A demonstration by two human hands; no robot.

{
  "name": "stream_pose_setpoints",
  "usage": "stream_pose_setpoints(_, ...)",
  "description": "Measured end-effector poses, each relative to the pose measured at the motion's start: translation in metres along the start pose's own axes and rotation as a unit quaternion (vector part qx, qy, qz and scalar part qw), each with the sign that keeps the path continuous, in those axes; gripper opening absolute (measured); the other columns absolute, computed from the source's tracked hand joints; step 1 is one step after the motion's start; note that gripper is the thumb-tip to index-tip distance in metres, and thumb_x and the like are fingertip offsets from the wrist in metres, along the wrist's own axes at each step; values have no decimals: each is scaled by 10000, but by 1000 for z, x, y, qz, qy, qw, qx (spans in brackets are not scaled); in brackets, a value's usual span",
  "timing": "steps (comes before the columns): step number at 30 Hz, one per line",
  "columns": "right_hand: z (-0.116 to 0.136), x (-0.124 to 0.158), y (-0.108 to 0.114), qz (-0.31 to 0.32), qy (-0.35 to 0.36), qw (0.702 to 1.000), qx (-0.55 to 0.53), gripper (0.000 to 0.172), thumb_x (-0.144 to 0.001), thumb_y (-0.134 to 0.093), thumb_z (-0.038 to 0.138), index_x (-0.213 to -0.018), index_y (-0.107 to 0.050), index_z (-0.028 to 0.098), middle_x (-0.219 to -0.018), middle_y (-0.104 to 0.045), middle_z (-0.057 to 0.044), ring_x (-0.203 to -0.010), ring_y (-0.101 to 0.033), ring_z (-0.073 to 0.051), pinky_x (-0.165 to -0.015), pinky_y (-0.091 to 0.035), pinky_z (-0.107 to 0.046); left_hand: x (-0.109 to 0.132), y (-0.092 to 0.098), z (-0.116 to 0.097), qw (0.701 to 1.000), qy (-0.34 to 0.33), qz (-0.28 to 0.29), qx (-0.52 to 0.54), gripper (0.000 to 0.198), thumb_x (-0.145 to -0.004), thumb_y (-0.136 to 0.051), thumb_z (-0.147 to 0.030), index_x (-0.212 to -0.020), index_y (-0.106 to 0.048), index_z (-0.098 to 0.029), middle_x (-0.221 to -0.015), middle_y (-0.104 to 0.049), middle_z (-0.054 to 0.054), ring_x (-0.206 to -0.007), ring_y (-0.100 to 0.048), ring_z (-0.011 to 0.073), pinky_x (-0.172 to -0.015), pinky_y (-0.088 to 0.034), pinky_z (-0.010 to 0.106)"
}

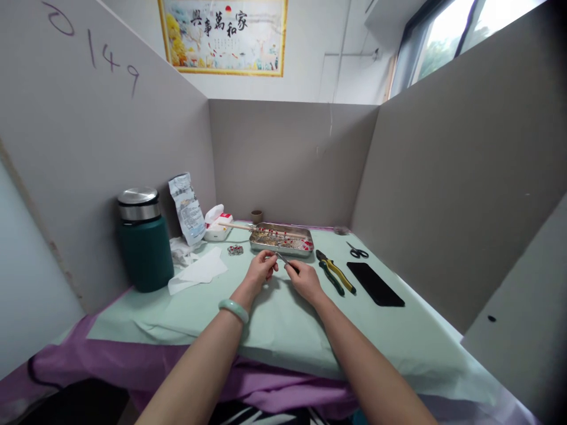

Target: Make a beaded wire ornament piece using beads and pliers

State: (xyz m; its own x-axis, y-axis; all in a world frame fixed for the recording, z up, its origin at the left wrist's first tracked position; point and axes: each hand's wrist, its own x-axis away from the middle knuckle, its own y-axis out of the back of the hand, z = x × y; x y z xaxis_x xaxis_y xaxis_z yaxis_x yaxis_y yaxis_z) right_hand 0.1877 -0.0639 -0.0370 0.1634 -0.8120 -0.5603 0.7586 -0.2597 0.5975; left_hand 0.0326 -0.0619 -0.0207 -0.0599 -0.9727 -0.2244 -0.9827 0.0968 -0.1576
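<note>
My left hand (262, 269), with a pale green bangle (234, 310) at the wrist, pinches something too small to make out. My right hand (304, 280) grips a thin dark metal tool (286, 260), its tip pointing at the left fingertips. Both hands are above the pale green cloth (283, 330), just in front of a metal tray (283, 250) holding red and gold bits. A light wooden stick (237, 226) with red beads lies over the tray. A small beaded piece (235, 250) rests on the cloth left of the tray.
Right of the hands lie pliers (335, 273), scissors (358, 252) and a black flat object (375, 284). On the left stand a green flask (145, 248), a foil pouch (188, 209) and a tissue box (218, 227), with white paper (199, 271) nearby. Grey partitions (290, 162) enclose the table.
</note>
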Motion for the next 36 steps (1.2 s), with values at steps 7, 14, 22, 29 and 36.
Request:
stream_pose_setpoints(7, 1, 1, 0, 14, 3, 1000, 1, 278, -873, -454, 320, -821, -699, 201, -775, -689, -33, -707, -586, -170, -631, -365, -247, -3, 0, 4, 1000, -2, 6, -22, 306, -749, -582, -476, -784, -513, -180, -508, -521, -49, -341, -316, 50, -347, -250, 189)
stream_pose_setpoints(14, 1, 3, -2, 21, 27, 998, 52, 253, -883, -461, 305, -847, -693, 211, -777, -681, -36, -741, -597, -174, -655, -365, -247, -4, 2, 6, 995, 9, -35, -94, 172, -771, -525, -344, -702, -498, -189, -418, -437, -77, -292, -279, 46, -336, -179, 191)
stream_pose_setpoints(22, 1, 4, -3, 6, 52, 997, 60, 236, -883, -471, 293, -880, -689, 202, -812, -681, -46, -757, -598, -170, -678, -380, -241, -2, 3, 2, 998, 62, -8, 3, 208, -750, -571, -371, -702, -459, -202, -414, -393, -90, -311, -210, 42, -334, -146, 187)
stream_pose_setpoints(29, -4, 1, -6, 32, 32, 998, -33, 279, -885, -449, 320, -812, -689, 197, -745, -674, -24, -704, -588, -167, -628, -379, -237, 0, 4, 0, 996, 78, 10, 36, 202, -734, -596, -363, -724, -476, -201, -410, -362, -96, -328, -183, 45, -340, -129, 183)
stream_pose_setpoints(36, -4, 0, -7, 7, 18, 1000, -22, 271, -872, -455, 319, -835, -694, 196, -773, -686, -34, -719, -593, -173, -659, -395, -241, -2, 3, 2, 996, 67, 23, 49, 252, -757, -594, -420, -757, -498, -187, -456, -343, -100, -351, -200, 41, -357, -154, 182)
